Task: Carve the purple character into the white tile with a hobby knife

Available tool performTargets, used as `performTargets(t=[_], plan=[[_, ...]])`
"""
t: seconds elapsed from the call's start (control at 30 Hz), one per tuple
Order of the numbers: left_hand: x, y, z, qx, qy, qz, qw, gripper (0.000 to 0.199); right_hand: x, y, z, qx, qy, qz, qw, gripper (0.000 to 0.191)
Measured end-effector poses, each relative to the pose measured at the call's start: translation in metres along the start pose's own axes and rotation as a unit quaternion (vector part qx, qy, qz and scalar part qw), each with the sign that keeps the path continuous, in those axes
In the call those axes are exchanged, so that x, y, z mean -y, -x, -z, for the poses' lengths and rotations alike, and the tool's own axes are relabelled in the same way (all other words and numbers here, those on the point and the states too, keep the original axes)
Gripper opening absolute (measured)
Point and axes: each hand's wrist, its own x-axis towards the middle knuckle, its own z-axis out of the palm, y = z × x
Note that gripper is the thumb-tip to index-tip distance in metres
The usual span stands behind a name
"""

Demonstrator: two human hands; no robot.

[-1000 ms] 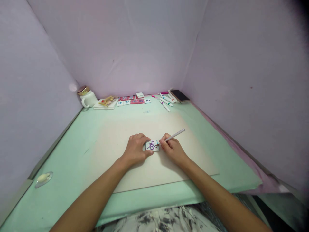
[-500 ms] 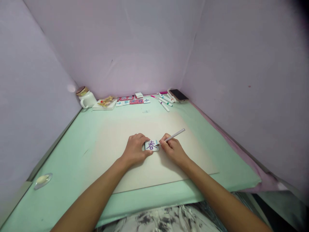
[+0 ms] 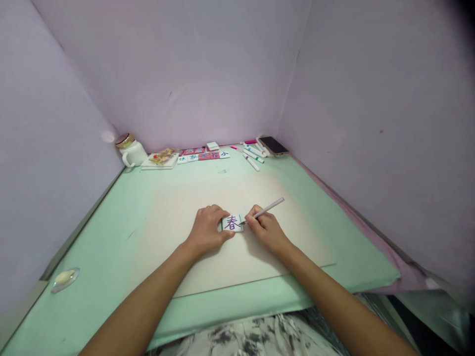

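A small white tile (image 3: 229, 229) bearing a purple Chinese character, with a short teal line near its right edge, lies on the pale board (image 3: 200, 279). My left hand (image 3: 208, 228) grips it by its far and near edges between fingers and thumb. In my right hand (image 3: 267, 230) is a slim, pale, pen-shaped tool (image 3: 270, 204) with a dark pointed tip, pinched between thumb and fingers. Its tip is at the right side of the tile, beside the teal line. Whether the tip is a nib, bristles or a blade is too small to tell.
At the back stand a white mug (image 3: 134, 152) with a gold lid, a packet (image 3: 164, 155) on white squares, lettered tiles (image 3: 204, 156), several markers (image 3: 254, 153) and a phone (image 3: 272, 145). A small oval object (image 3: 65, 279) lies at left. Walls enclose three sides.
The view has shifted very slightly. Both hands, the tile and the pen-shaped tool keep nearly the same places, with no clear movement between them.
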Motion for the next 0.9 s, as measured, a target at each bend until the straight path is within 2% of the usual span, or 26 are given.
performTargets(t=[0.9], plan=[[0.0004,-0.0007,-0.0002,0.004,0.001,-0.001,1.0,0.032,-0.0004,0.0032,0.0043,-0.008,0.01,-0.008,1.0,0.028]])
